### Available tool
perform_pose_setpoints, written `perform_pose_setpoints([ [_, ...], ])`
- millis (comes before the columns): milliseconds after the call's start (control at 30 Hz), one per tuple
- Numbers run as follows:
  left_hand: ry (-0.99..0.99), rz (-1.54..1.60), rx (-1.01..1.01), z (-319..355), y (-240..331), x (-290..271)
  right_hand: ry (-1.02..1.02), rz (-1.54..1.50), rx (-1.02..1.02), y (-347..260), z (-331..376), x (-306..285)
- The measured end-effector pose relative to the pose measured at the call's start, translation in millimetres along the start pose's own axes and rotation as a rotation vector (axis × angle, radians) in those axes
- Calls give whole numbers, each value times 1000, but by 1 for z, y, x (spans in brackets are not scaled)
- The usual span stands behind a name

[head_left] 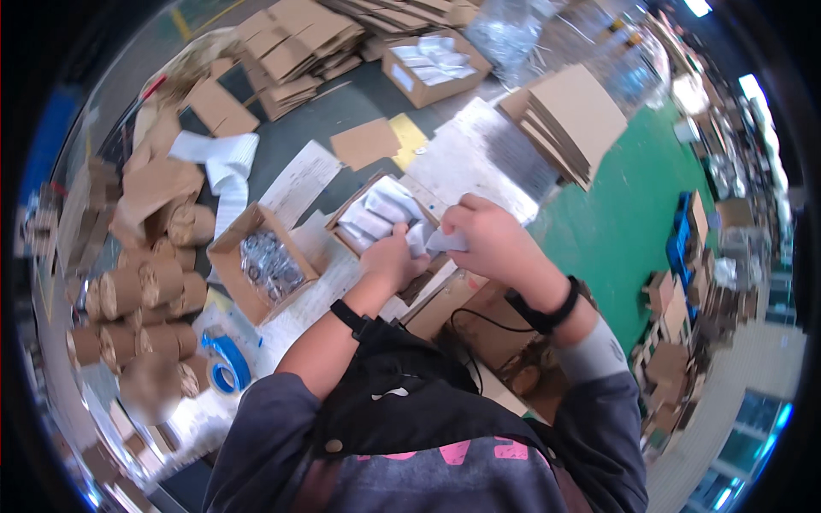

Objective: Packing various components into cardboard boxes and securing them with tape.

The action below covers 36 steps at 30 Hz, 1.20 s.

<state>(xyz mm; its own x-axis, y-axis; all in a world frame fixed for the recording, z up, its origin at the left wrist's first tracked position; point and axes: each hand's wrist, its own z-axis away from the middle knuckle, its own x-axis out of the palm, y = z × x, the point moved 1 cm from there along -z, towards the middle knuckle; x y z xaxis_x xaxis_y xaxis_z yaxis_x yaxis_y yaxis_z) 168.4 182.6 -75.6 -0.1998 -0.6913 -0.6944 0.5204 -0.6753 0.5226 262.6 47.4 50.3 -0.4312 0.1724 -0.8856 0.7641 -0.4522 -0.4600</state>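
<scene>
In front of me stands a small cardboard box [346, 229] filled with white paper-wrapped packets [380, 209]. My left hand [392, 258] is closed at the box's near right side, its fingers around a white packet [417, 238]. Just to the right, my right hand [489, 238] is closed too, pinching a piece of white paper wrapping [448, 241]. The two white pieces almost meet between my hands; I cannot tell whether they are one packet. To the left, an open cardboard box [229, 258] contains shiny metal parts in clear plastic [269, 263].
Brown paper rolls [141, 291] are heaped at the left, with blue tape rolls [227, 363] nearer me. White paper strip [229, 175] lies beyond the parts box. Another box of packets [434, 73], flat cardboard stacks [569, 120] and plastic bags [509, 34] stand farther back.
</scene>
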Motion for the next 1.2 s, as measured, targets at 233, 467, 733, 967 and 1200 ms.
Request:
perform_pose_setpoints([
  [233, 129, -31, 335, -15, -29, 19, 785, -869, 339, -79, 208, -116],
  [467, 132, 8, 384, 1, -19, 7, 1198, -681, 909, -130, 376, -140],
  [733, -21, 714, 359, 66, 38, -52, -154, -326, 664, 123, 261, 30],
  [967, -188, 749, 279, 129, 98, -14, 188, -4, 361, 223, 227, 185],
  [1200, -583, 333, 367, 126, 197, 42, 162, -1627, 401, 79, 296, 33],
])
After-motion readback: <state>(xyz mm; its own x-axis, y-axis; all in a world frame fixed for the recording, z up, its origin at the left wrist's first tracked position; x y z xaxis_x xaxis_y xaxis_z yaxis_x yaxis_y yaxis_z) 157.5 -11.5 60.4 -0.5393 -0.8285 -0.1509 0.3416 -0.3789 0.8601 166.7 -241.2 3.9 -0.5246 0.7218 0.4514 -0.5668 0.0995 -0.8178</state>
